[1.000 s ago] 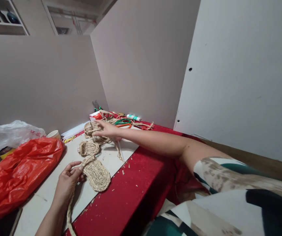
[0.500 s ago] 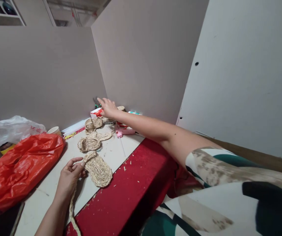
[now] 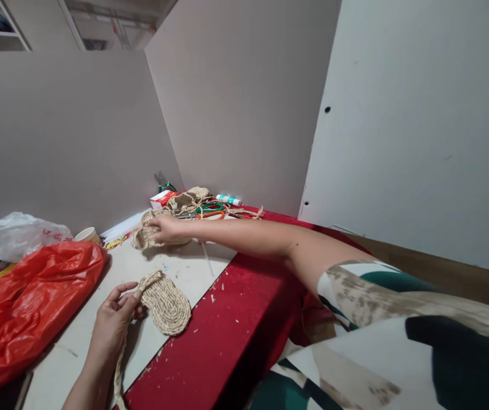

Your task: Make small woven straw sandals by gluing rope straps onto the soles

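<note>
My left hand point(image 3: 118, 310) pinches the narrow end of a woven straw sole point(image 3: 166, 304), which lies flat on the white board. From under that hand a braided straw cord point(image 3: 119, 370) hangs toward the near edge. My right hand point(image 3: 165, 228) reaches across to a small straw slipper point(image 3: 142, 238), its fingers closed on the strap part. Behind it, partly covered by the hand, is another straw slipper point(image 3: 148, 215). A further straw piece point(image 3: 184, 200) lies near the back corner.
Scissors with green and orange handles point(image 3: 210, 209), a white-and-teal tube point(image 3: 229, 200), a red-and-white box point(image 3: 163, 199) and green-handled pliers point(image 3: 165, 185) lie at the back. Left are a red plastic bag point(image 3: 56, 285), a clear bag point(image 3: 13, 236) and a paper cup point(image 3: 87, 234). Grey panels point(image 3: 235, 114) enclose the back.
My right hand has come down and toward me from above the red-and-white box onto the nearer slipper and closed on it. The scissors are now uncovered; the pink tool is out of sight.
</note>
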`<move>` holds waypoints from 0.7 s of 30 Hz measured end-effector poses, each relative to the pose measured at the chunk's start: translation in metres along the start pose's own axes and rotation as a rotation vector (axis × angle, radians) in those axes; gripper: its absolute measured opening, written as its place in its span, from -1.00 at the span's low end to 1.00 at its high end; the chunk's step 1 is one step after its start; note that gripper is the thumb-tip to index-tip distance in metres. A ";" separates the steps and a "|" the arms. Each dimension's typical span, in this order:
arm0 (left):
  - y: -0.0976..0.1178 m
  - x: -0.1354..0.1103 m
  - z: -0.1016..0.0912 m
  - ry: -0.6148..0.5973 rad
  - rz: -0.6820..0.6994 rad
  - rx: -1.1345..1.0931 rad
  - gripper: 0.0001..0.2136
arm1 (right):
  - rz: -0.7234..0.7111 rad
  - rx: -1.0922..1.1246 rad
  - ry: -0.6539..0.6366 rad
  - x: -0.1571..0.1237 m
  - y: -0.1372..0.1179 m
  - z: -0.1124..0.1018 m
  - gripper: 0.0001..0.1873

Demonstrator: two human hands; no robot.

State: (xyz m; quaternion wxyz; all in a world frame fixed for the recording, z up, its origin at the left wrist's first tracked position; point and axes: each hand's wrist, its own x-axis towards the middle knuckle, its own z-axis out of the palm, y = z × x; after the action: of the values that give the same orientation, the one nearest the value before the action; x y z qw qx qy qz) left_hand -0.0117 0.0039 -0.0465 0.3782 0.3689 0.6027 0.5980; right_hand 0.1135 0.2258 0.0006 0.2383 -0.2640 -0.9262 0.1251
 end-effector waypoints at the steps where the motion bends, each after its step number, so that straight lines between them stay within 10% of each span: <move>1: 0.000 0.000 0.000 0.001 -0.001 -0.002 -0.49 | 0.032 -0.005 0.041 0.004 0.008 -0.009 -0.46; 8: -0.003 0.002 -0.002 0.003 -0.010 -0.015 -0.49 | 0.267 -0.170 0.327 0.008 0.050 -0.049 -0.38; 21: -0.003 0.005 -0.005 -0.003 -0.028 0.010 -0.50 | 0.062 -0.334 0.040 0.040 0.015 0.027 -0.18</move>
State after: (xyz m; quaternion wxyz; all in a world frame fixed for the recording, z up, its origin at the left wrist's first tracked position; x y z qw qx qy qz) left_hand -0.0179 0.0059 -0.0494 0.3856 0.3631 0.6101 0.5893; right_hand 0.0770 0.2575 -0.0130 0.2055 -0.3305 -0.9207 -0.0286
